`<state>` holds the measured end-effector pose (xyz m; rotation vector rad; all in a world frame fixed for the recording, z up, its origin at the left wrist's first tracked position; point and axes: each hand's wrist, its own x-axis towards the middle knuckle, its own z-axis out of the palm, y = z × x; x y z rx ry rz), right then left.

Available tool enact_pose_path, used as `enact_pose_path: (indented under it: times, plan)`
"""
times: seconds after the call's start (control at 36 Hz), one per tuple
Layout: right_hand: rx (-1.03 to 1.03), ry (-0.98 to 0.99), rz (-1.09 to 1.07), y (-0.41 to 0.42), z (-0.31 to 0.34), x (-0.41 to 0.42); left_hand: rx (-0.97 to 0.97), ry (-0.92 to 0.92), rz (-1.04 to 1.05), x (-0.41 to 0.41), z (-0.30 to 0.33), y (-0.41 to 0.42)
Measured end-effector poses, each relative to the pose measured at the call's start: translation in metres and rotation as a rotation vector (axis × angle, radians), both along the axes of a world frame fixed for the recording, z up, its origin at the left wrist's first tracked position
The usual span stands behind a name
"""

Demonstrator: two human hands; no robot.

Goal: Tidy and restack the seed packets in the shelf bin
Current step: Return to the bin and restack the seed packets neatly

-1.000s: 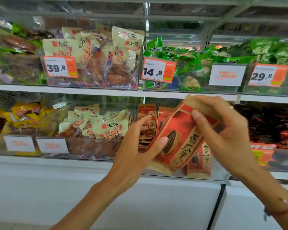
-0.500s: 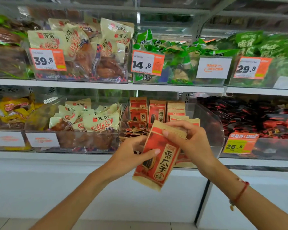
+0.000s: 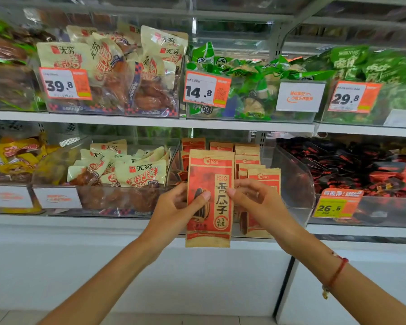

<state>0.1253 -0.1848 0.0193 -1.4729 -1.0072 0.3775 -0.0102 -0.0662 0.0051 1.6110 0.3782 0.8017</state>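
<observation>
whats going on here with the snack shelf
A person is tidying seed packets at a shop shelf. Both hands, left hand and right hand, hold one red seed packet upright in front of the clear shelf bin. More packets of the same kind stand in rows inside it.

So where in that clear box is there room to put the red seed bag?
The clear plastic bin looks bare at its right, between the upright row of red-and-tan seed packets and the curved wall. Its left side is crowded with tumbled packets. Both hands, left and right, hold the red seed packet in front.
</observation>
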Motion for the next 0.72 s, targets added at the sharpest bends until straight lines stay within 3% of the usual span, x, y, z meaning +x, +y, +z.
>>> enact_pose_path:
  times: [0.19,0.31,0.53,0.72]
  plan:
    - [0.082,0.069,-0.093,0.000,0.001,0.005,-0.010,0.121,-0.074,-0.002,-0.002,0.004]
    - [-0.005,0.062,-0.063,-0.002,-0.001,0.008,0.043,0.166,-0.074,-0.006,-0.005,0.007]
    - [-0.177,-0.007,0.151,-0.009,0.000,0.007,-0.049,0.006,0.023,-0.009,-0.004,0.005]
    - [-0.066,-0.035,0.117,-0.006,0.000,-0.003,0.011,-0.036,0.149,-0.008,-0.004,0.002]
